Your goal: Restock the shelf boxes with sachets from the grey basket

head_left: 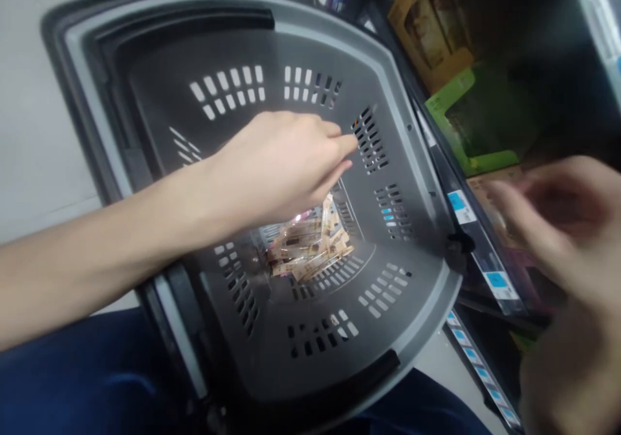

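My left hand reaches over a grey plastic shopping basket. Its fingers are curled in, with thumb and index fingertips near each other, and nothing shows between them. Below, on the basket floor, lie several small packets in clear shiny wrapping with tan, brown-printed parts; the forearm and hand cover some of them. Off to the right, my right hand is blurred beside a shelf. Its thumb stands apart from its bent fingers, and nothing is visible in it.
A dark shelf with blue-and-white price labels runs along the basket's right side. On it stand a green display box and a brown one. Dark blue clothed legs are under the basket, above a pale floor.
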The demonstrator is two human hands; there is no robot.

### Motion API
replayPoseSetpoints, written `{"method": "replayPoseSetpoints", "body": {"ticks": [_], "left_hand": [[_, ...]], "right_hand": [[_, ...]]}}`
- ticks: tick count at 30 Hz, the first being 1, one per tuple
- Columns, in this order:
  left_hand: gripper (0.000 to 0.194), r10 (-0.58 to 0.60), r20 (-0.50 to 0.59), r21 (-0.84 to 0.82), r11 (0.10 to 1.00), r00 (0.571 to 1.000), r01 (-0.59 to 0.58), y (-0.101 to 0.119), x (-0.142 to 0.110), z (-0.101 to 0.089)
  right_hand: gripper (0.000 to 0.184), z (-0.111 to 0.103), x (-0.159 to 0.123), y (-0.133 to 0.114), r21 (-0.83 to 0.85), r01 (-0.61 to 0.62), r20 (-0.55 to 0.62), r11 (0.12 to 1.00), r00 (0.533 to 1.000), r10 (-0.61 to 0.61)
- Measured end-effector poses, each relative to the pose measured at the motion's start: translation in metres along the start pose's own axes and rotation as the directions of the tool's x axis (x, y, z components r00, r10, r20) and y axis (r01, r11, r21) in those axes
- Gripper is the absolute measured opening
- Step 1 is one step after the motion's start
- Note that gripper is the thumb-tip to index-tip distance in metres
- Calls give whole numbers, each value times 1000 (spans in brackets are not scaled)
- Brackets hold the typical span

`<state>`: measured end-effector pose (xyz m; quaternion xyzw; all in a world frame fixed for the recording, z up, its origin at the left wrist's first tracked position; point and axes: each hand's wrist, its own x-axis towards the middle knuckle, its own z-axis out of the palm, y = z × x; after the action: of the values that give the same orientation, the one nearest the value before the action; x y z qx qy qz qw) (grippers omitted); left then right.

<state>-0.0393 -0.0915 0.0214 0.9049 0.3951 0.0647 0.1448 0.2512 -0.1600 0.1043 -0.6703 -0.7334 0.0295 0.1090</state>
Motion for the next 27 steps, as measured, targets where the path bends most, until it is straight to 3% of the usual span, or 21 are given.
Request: {"method": "replayPoseSetpoints", "body": {"ticks": [1, 2, 4, 6, 8, 10, 11, 13, 16, 21, 27], "left_hand": [[51, -8, -5, 15, 1000, 1000, 8, 2, -1, -1], [50, -10, -4, 29, 1000, 1000, 10, 4, -2, -3], [44, -8, -17, 53, 999, 1000, 9, 8, -2, -7], [40, 5, -33, 56, 998, 999, -3, 11, 0, -10], [38, 12, -39, 54, 998, 999, -10, 13, 2, -12], [35, 14, -42, 38, 999, 999, -13, 13, 3, -11], [34, 16, -47, 25, 1000, 999, -15, 12, 4, -10], [35, 27, -70, -14, 1000, 997, -28, 10, 4, -9], [36, 33, -90, -110, 993, 995, -43, 8, 4, -8], [27, -7, -50, -376, 927, 999, -12, 9, 6, -8], [21, -46, -35, -615, 788, 998, 15, 7, -2, -3]], "right_hand": [[23, 11, 7, -13, 17, 151, 127, 988, 980, -152], [18, 25, 16, -24, 73, 272, 274, 959, 920, -282], [7, 64, 33, -43, 164, 409, 564, 897, 707, -426], [11, 113, 44, -57, 155, 482, 751, 862, 510, -420], [20, 164, 46, -68, 141, 527, 856, 838, 360, -371], [42, 210, 37, -75, 166, 546, 926, 821, 201, -320], [51, 229, 30, -76, 183, 548, 937, 817, 155, -313], [69, 260, 14, -73, 210, 540, 941, 815, 115, -318], [82, 285, -9, -57, 247, 533, 923, 809, 125, -364], [55, 300, -27, -37, 251, 568, 912, 784, 132, -388], [33, 304, -37, -39, 258, 586, 917, 768, 104, -386]]}}
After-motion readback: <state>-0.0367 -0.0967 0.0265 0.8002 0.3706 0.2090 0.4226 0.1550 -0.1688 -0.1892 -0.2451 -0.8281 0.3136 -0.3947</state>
